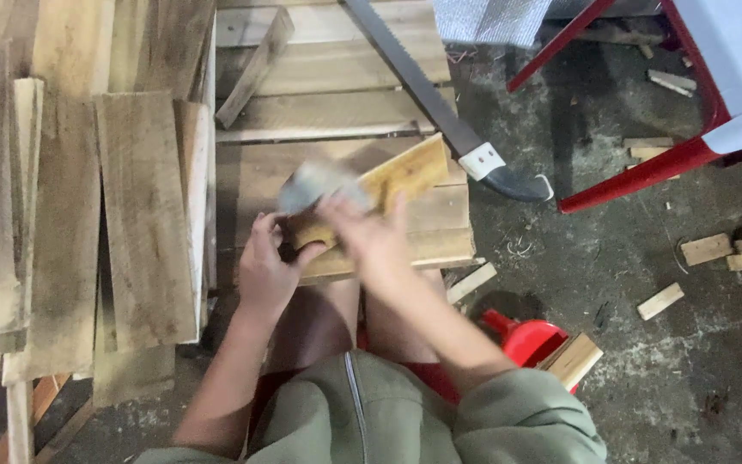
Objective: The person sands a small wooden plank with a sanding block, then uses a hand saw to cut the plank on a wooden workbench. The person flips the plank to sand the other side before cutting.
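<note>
A: What is held at this moment?

B: A short wooden block [388, 185], pale yellow on its upper face, is gripped at its near end by the left hand [266, 271]. The fingers are wrapped closed around that end. The block is propped at a slant on a low stack of planks [337, 94], its far end pointing toward a handsaw [440, 107].

A: And the right hand?

B: The right hand [362, 230] is laid over the block, blurred by motion. A grey sheet [313, 185], probably sandpaper, is seen just beyond the fingertips, against the block's upper face. Whether the fingers are pinched on the sheet or pressed flat over it cannot be told through the blur.

A: How far along is the work judged to be?

B: It is judged to be under way rather than finished. The upper face of the block looks brighter and cleaner than the grey, weathered boards [139, 206] piled to the left, so some surface appears already dressed. The near end, hidden under both hands, cannot be assessed, and the underside is not shown.

A: What else is around?

B: The handsaw is lying unused across the planks, its dark handle hanging over the edge. A red stool [646, 167] is seen at the upper right, a red dustpan-like object [532, 339] beside the knee, and about 5 small offcuts [661, 301] are scattered on the concrete floor [629, 387].
</note>
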